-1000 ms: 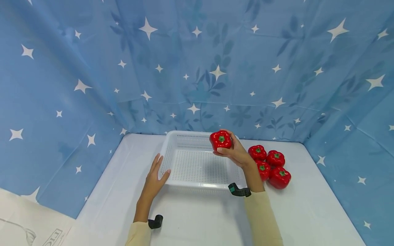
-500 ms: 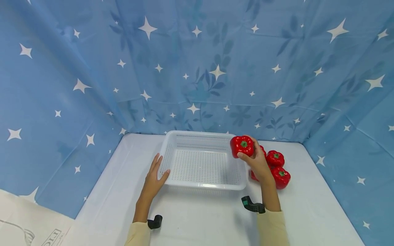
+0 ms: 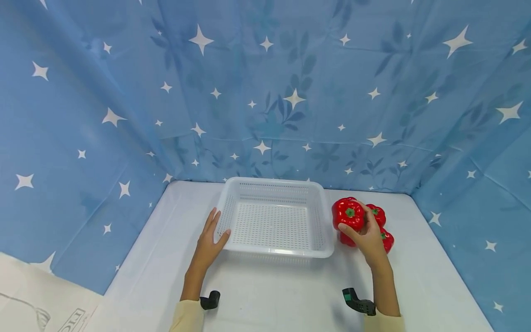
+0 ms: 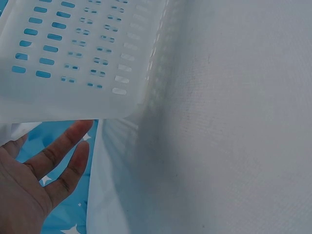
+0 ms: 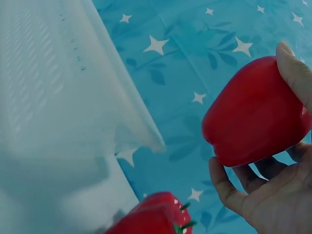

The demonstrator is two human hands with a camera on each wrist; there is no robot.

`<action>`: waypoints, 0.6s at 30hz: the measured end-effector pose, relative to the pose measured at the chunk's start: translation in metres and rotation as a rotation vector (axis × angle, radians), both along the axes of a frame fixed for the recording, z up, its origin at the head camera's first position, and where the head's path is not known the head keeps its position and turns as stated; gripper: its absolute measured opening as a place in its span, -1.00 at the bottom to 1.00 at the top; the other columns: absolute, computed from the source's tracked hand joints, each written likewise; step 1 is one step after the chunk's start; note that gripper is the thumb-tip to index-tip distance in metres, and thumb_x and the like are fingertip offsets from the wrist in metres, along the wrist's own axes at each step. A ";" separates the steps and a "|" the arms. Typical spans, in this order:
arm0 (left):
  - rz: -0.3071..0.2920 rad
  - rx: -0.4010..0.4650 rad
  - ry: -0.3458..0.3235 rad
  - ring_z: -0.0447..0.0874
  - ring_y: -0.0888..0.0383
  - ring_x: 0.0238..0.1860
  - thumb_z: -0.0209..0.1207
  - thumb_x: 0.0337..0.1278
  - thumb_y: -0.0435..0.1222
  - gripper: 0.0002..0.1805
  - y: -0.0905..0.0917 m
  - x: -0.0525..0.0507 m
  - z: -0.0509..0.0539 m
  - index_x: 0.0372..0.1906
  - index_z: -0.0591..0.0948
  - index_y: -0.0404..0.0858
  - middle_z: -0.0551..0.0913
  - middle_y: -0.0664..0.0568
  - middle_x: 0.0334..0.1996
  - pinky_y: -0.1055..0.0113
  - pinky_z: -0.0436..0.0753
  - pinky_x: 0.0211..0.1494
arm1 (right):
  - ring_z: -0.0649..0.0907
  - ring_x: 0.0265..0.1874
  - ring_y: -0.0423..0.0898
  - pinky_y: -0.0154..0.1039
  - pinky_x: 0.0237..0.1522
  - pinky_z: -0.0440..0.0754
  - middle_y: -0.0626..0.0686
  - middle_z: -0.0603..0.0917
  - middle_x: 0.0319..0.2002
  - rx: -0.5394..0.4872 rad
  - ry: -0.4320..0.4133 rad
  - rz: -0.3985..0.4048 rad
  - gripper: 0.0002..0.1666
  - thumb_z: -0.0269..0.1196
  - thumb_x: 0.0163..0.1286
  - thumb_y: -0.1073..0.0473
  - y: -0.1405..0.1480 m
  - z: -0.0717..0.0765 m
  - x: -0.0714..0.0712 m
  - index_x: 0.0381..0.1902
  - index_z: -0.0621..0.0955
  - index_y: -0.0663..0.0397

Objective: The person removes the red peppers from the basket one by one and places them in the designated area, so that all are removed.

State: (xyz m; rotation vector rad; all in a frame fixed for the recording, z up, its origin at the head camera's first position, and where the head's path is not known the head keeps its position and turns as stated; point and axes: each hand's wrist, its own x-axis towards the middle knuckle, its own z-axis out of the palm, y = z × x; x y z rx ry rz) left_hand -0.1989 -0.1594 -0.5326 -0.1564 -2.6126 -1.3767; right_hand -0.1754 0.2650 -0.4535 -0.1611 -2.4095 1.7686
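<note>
My right hand [image 3: 369,242] grips a red bell pepper [image 3: 347,214] with a green stem, to the right of the white perforated basket [image 3: 275,251]. In the right wrist view the fingers and thumb curl round this pepper [image 5: 256,114], which is raised off the table. Other red bell peppers sit beneath and beside it, such as one pepper [image 3: 376,214] at the back, partly hidden by the hand. With spread, fairly straight fingers, my left hand [image 3: 207,242] lies against the basket's front left corner. In the left wrist view that hand [image 4: 27,190] is partly covered by the basket [image 4: 68,97].
White cloth covers the table [image 3: 265,290]. A blue curtain [image 3: 265,115] with stars rises behind it and along both sides. At the lower left lies a pale printed sheet [image 3: 45,295]. In the right wrist view another pepper [image 5: 151,217] sits close to the basket's outer wall [image 5: 73,107].
My right hand has carried the bell pepper rightward and toward me, from over the basket to above the other peppers. The left hand and the basket have stayed put.
</note>
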 end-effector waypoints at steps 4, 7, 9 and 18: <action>-0.004 -0.008 0.004 -0.07 -0.13 0.57 0.13 0.33 -0.05 -0.21 -0.001 0.000 0.000 0.54 0.10 -0.14 -0.10 0.01 0.59 -0.12 0.16 0.51 | 0.22 0.40 0.02 -0.65 -0.16 0.56 0.06 0.17 0.44 -0.035 0.016 -0.068 0.03 0.39 0.24 0.11 0.008 -0.010 0.011 0.51 0.07 -0.25; -0.002 -0.008 -0.004 -0.06 -0.13 0.57 0.12 0.33 -0.04 -0.21 -0.002 0.001 0.000 0.54 0.10 -0.14 -0.11 0.05 0.59 -0.13 0.16 0.50 | 0.27 0.30 -0.16 -0.65 -0.18 0.57 0.02 0.21 0.39 -0.063 0.039 -0.105 -0.02 0.38 0.25 0.16 0.013 -0.018 0.017 0.48 0.09 -0.25; -0.001 -0.004 -0.007 -0.06 -0.13 0.57 0.13 0.33 -0.04 -0.21 -0.002 0.001 0.000 0.54 0.10 -0.13 -0.12 0.07 0.59 -0.13 0.16 0.50 | 0.27 0.26 -0.26 -0.65 -0.18 0.58 -0.03 0.23 0.36 -0.077 0.061 -0.113 -0.05 0.37 0.25 0.21 0.014 -0.023 0.020 0.46 0.11 -0.21; 0.006 -0.010 -0.002 -0.06 -0.13 0.57 0.13 0.32 -0.04 -0.21 0.000 -0.001 0.000 0.54 0.11 -0.12 -0.11 0.05 0.59 -0.12 0.17 0.50 | 0.26 0.27 -0.30 -0.70 -0.19 0.54 -0.06 0.25 0.36 -0.039 0.086 -0.178 -0.02 0.41 0.20 0.24 0.017 -0.045 0.035 0.46 0.15 -0.18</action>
